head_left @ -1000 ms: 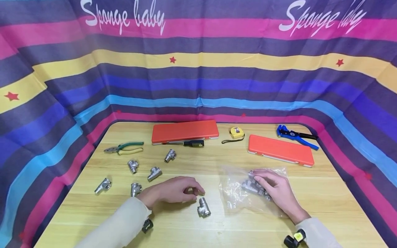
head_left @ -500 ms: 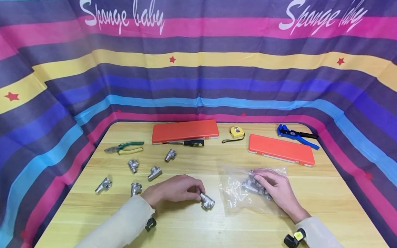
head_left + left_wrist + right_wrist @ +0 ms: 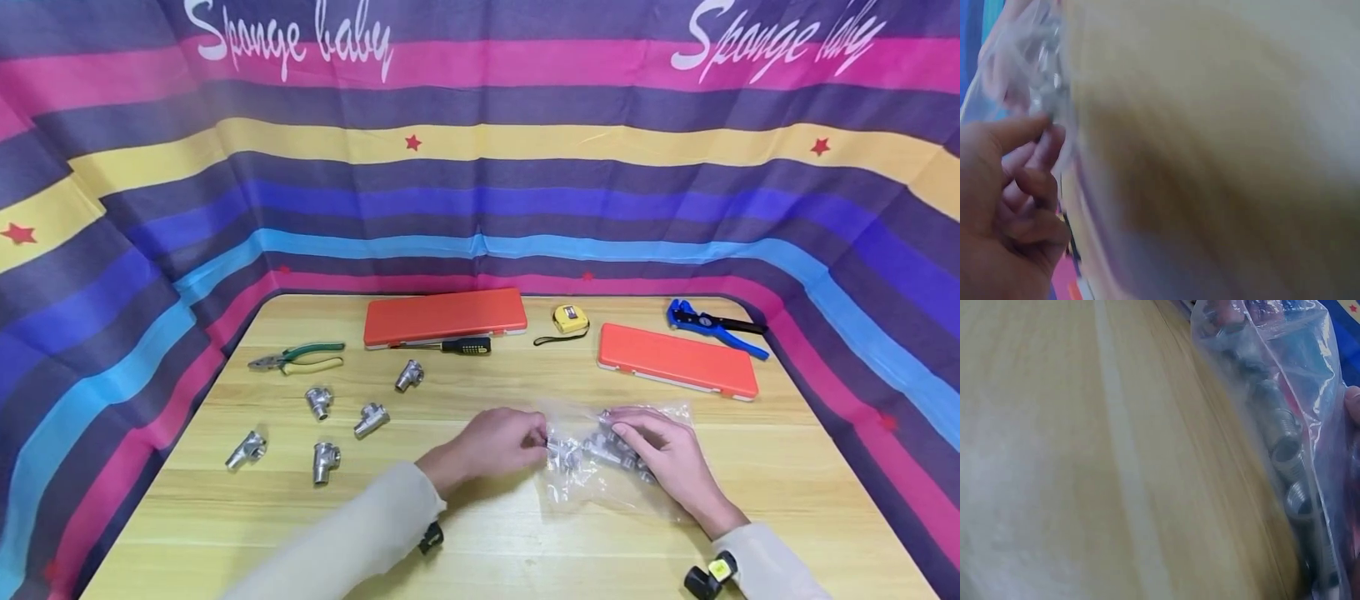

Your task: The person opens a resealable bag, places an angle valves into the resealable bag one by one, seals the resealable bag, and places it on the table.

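Observation:
My left hand [image 3: 495,446] pinches a metal pipe tee [image 3: 564,456] at the left side of a clear plastic bag [image 3: 570,496]; the tee shows through the film. In the left wrist view, the thumb and fingertips [image 3: 1052,140] meet at the grey metal. My right hand [image 3: 663,450] holds the bag's right part, its thumb and fingers bent over the film. More pipe tees [image 3: 611,450] lie inside the bag below that hand. Their threaded ends [image 3: 1300,499] show through the plastic in the right wrist view.
Several loose tees, among them one upright tee [image 3: 326,462], lie on the left of the wooden table [image 3: 525,550]. Behind are pliers [image 3: 296,358], a screwdriver [image 3: 465,346], two red cases [image 3: 450,317], a tape measure [image 3: 570,319] and a blue-handled tool [image 3: 712,327].
My left hand took hold of the tee lying near the middle of the table and carried it right and away from me, to the bag. The right hand has stayed on the bag.

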A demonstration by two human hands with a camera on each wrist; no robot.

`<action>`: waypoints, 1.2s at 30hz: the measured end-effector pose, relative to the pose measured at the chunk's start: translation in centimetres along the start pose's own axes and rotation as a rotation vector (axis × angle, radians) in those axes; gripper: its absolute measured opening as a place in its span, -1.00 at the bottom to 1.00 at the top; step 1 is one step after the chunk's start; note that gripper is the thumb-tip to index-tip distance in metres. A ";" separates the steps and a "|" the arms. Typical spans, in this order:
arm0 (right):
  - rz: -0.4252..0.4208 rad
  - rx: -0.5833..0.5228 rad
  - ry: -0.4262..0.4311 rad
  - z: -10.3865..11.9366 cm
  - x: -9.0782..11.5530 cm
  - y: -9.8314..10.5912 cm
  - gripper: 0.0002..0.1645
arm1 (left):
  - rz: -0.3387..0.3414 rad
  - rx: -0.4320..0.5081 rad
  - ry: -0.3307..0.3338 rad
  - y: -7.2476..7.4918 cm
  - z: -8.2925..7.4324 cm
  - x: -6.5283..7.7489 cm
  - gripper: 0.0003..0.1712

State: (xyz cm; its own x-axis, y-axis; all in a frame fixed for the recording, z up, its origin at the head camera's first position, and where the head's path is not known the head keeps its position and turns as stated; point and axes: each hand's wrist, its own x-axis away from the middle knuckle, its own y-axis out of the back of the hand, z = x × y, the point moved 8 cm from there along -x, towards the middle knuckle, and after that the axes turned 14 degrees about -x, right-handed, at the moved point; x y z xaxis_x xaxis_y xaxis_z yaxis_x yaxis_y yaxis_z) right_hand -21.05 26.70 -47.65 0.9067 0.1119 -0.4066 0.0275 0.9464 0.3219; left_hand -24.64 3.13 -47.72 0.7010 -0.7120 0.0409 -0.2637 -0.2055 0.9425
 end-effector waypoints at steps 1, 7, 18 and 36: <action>-0.002 -0.001 0.001 0.0 0.0 0.1 -0.73 | -0.001 -0.030 -0.003 -0.3 -0.6 -0.4 -0.90; -0.030 -0.001 0.021 0.2 0.0 0.7 -0.72 | 0.011 -0.043 -0.032 -1.4 -3.4 -2.0 -0.87; -0.028 -0.017 -0.014 0.1 0.0 0.2 -0.75 | 0.083 0.114 -0.038 -0.4 -0.8 0.2 -0.72; -0.024 0.020 -0.016 0.2 -0.1 0.2 -0.75 | -0.173 -0.112 0.559 8.5 19.5 9.9 -0.56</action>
State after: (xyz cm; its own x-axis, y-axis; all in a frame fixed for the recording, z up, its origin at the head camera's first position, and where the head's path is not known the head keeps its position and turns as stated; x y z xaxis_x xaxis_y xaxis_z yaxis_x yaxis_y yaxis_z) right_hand -21.06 26.82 -47.34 0.9122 0.0842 -0.4010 0.0579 0.9424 0.3295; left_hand -32.84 -18.75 -45.77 0.9781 -0.2066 0.0238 -0.0647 -0.1933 0.9790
